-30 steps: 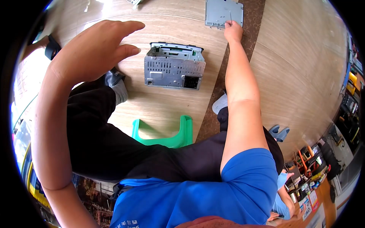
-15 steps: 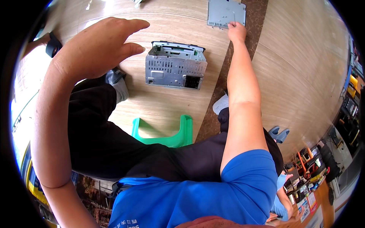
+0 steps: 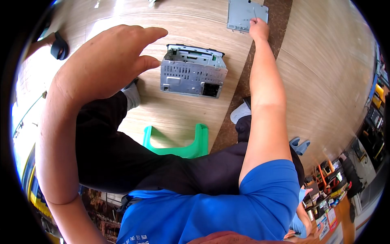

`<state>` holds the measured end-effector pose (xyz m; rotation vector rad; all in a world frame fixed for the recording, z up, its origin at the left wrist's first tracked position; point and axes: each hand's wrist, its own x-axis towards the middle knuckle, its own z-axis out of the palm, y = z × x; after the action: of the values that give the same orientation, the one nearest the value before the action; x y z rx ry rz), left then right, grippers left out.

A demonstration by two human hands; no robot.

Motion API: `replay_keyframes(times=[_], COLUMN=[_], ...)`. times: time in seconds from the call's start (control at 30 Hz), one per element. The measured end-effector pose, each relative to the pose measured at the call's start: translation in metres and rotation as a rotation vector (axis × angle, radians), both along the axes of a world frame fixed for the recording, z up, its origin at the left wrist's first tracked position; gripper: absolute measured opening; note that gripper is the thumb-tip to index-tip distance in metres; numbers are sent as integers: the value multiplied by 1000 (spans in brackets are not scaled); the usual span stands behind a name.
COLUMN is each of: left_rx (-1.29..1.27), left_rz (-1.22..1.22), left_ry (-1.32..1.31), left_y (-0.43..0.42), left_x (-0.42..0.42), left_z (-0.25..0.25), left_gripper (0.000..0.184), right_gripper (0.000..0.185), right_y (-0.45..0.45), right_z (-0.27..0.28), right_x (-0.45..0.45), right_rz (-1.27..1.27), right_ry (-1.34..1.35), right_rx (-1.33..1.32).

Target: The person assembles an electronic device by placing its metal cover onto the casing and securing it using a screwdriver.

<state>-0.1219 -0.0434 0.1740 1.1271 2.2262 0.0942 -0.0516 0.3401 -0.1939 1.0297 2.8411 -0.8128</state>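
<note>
A car stereo [image 3: 193, 75] with its top off stands on the floor in front of me, its electronics showing inside. My left hand [image 3: 118, 61] hovers at its left side, thumb and fingers apart, holding nothing. My right hand [image 3: 259, 29] is stretched far forward to the near right corner of a flat grey metal cover [image 3: 243, 15]. Its fingers are pinched on a thin metal rod [image 3: 255, 14], whose exact kind I cannot make out. Several small bits, perhaps screws, lie on the cover.
A green plastic stool [image 3: 191, 150] is beneath me. Blue slippers [image 3: 300, 145] lie on the right. Another person's sandalled foot [image 3: 59, 45] shows at far left, and a person in light blue [image 3: 300, 221] is at lower right by a cluttered bench. A dark strip [image 3: 227, 134] crosses the floor.
The stereo, cover and floor have shifted slightly right in view as my head moved. My right hand still pinches the rod at the cover; my left hand stays open beside the stereo.
</note>
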Motion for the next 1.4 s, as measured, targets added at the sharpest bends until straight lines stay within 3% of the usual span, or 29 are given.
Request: replay_keyframes(times=[0.47,0.57,0.7,0.77,0.8,0.87,0.9,1.0,1.07,1.1,1.13,1.17,1.2,1.3,1.4], left_rx=[-31,-28,-20,2,82,201,212,420,806,815,947,1072,1203,1120,1144], left_rz=[28,21,47,75,56,106,109,439,667,655,707,752,660,745,674], left_ry=[2,16,37,63,109,162,174,87,-637,-635,-800,-975,-1052,-1095,-1163], left_y=[-15,-20,-25,-26,-30,-24,-17,-5,-8,-5,-3,-4,-8,-9,-14], left_x=[-7,-8,-5,-2,-4,-4,-4,1,10,14,21,27,36,57,71], left_z=[3,3,10,10,6,8,11,37,65,72,76,76,76,79,72], left_gripper=[48,48,47,45,43,39,39,42,40,40,40,40,36,32,28], right_gripper=[24,24,25,22,22,16,15,12,10,9,8,6,6,4,5], right_y=[-14,-6,-15,-17,-27,-49,-67,-140,-186,-202,-219,-226,-233,-247,-253], right_z=[11,-4,25,48,65,128,159,285,359,386,410,422,433,453,454], right_x=[-24,-22,-22,-29,-33,-46,-50,-40,-22,-13,-1,9,20,49,76], right_rz=[111,78,-60,-182,-180,-186,-173,81,250,318,370,454,447,361,375], right_ry=[-262,-217,-53,235,246,633,722,815,841,853,867,906,906,833,769], right_rx=[170,159,106,-104,-94,-773,-947,-852,-716,-633,-560,-375,-364,-456,-421])
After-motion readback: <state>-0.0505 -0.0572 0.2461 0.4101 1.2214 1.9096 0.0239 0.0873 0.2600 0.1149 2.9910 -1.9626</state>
